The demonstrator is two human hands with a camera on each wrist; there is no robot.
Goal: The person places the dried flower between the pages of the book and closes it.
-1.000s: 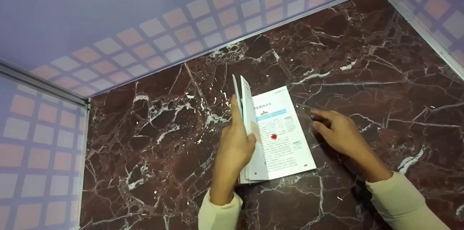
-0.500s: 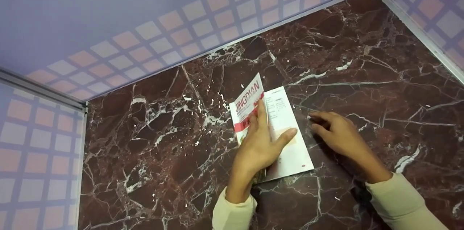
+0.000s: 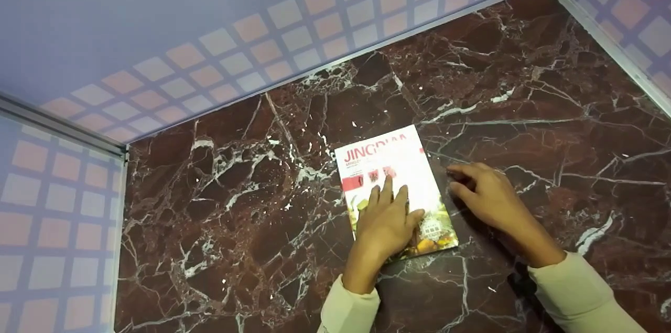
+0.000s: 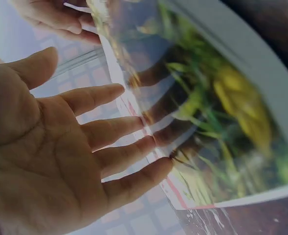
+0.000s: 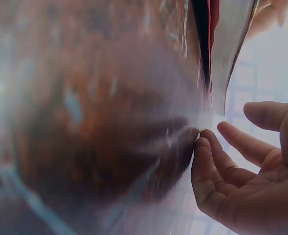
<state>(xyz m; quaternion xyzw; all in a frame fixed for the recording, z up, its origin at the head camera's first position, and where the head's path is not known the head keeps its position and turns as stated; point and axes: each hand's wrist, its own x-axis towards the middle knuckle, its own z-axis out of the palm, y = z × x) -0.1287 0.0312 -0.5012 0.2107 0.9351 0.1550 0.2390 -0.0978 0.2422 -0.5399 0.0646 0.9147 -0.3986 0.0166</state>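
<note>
A closed book (image 3: 361,157) lies flat on the dark marble table, its white cover printed with red lettering and green and orange pictures. Glare washes out the middle of that cover. My left hand (image 3: 385,223) rests on the lower half of the book with its fingers spread. In the left wrist view the fingertips of the left hand (image 4: 85,132) meet the glossy cover (image 4: 222,112). To the right of the book, my right hand (image 3: 487,194) rests on the table with loosely bent fingers and holds nothing. The right wrist view shows its fingers (image 5: 207,171) touching the tabletop.
The reddish-brown marble table (image 3: 251,207) has white veins and a glossy surface. Lilac panels with pink and white squares (image 3: 293,34) stand along its back, left (image 3: 57,228) and right sides.
The book was standing partly open with its pages showing; my left hand has swung the cover over to the right and down, closing it. The right hand has stayed in place.
</note>
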